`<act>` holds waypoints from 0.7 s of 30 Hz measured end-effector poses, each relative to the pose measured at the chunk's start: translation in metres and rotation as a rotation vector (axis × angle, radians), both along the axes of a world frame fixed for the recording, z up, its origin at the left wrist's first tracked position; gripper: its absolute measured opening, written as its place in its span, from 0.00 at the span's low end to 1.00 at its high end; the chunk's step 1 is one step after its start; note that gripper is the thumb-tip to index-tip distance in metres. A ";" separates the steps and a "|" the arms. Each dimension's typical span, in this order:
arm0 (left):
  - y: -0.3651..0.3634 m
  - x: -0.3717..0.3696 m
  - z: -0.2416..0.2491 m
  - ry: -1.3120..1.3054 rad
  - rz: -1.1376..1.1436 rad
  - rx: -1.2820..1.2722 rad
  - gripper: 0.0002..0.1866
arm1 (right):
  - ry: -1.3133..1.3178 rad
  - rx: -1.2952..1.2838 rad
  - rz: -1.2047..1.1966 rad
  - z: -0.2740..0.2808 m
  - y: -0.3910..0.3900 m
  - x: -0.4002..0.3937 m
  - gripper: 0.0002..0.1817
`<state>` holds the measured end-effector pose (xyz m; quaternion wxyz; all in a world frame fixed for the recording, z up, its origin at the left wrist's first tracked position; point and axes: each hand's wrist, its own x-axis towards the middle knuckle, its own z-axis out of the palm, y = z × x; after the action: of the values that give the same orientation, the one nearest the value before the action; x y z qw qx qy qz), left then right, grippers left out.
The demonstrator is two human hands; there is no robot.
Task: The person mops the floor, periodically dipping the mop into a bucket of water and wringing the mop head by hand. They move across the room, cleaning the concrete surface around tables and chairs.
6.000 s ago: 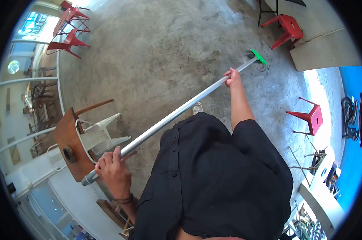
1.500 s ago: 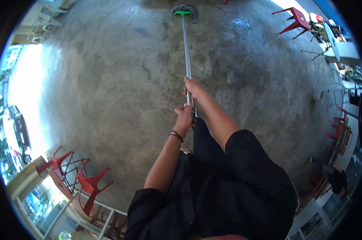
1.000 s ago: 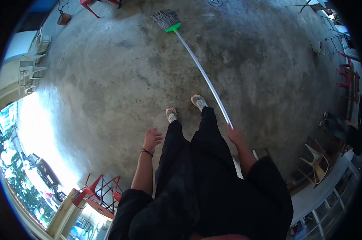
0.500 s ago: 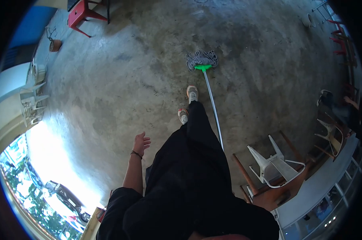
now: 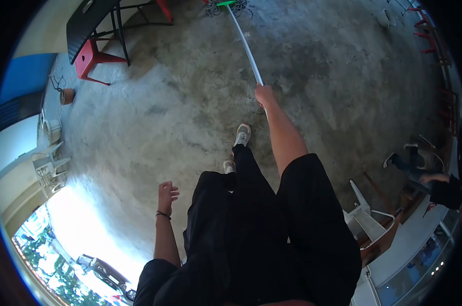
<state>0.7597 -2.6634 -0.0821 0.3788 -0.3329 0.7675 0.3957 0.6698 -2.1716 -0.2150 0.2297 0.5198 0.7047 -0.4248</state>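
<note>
A mop [image 5: 248, 53] with a silvery handle, a green clamp and grey strings stretches out ahead of me. My right hand [image 5: 264, 95] is wrapped round its handle, with the arm reaching forward. The mop head rests on the concrete floor [image 5: 190, 102] at the top edge, partly cut off by the frame. My left hand [image 5: 167, 195] hangs at my side, holding nothing, its fingers loosely bent and apart. A dark band circles that wrist. Both my shoes show below, one ahead of the other.
A black table [image 5: 88, 25] and a red stool [image 5: 91, 60] stand at upper left, near a plant pot [image 5: 67, 96]. White chairs [image 5: 50, 166] line the left wall. An upturned white chair [image 5: 366, 219] lies at right. Beyond it sits another person [image 5: 435, 186]. A white bucket [image 5: 385, 19] is at upper right.
My right arm has come into view, stretched forward on the handle. The mop head has moved away, up and to the left. The red stool and black table show more fully.
</note>
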 end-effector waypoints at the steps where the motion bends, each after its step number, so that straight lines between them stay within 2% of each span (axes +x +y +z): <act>1: -0.001 -0.006 0.000 -0.011 0.013 0.004 0.22 | -0.028 0.005 0.006 0.003 0.003 -0.009 0.27; 3: 0.002 -0.012 -0.002 -0.039 0.041 0.019 0.22 | -0.018 -0.121 0.040 0.015 -0.002 0.017 0.27; 4: 0.011 -0.019 -0.003 -0.084 0.025 0.018 0.23 | -0.017 -0.066 0.029 -0.027 -0.011 0.050 0.28; 5: 0.018 -0.028 -0.007 -0.111 -0.024 0.037 0.23 | 0.096 0.199 0.066 -0.022 -0.029 0.091 0.29; 6: 0.026 -0.037 -0.013 -0.140 -0.071 0.055 0.23 | 0.046 0.044 0.027 -0.006 -0.037 0.129 0.29; 7: 0.033 -0.046 -0.019 -0.168 -0.117 0.070 0.23 | -0.025 0.062 0.071 -0.013 -0.049 0.178 0.30; 9: 0.048 -0.067 -0.036 -0.155 -0.207 0.102 0.23 | -0.115 0.041 0.048 0.023 -0.076 0.269 0.30; 12: 0.076 -0.112 -0.047 -0.164 -0.358 0.090 0.23 | -0.491 -0.002 0.001 0.096 -0.137 0.388 0.33; 13: 0.089 -0.123 -0.049 -0.169 -0.405 0.081 0.22 | -0.534 -0.002 -0.012 0.120 -0.165 0.426 0.33; 14: 0.100 -0.134 -0.049 -0.143 -0.419 0.073 0.22 | -0.588 0.061 0.066 0.147 -0.196 0.456 0.34; 17: 0.118 -0.155 -0.042 -0.077 -0.449 0.050 0.21 | -0.673 0.003 -0.033 0.202 -0.265 0.507 0.30; 21: 0.128 -0.166 -0.031 -0.045 -0.487 0.034 0.21 | -0.647 -0.075 -0.136 0.218 -0.297 0.520 0.29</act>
<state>0.5937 -2.5351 -0.1128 0.4856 -0.1406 0.8097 0.2981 1.1901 -2.4684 0.0033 0.4316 0.6649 0.5427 -0.2777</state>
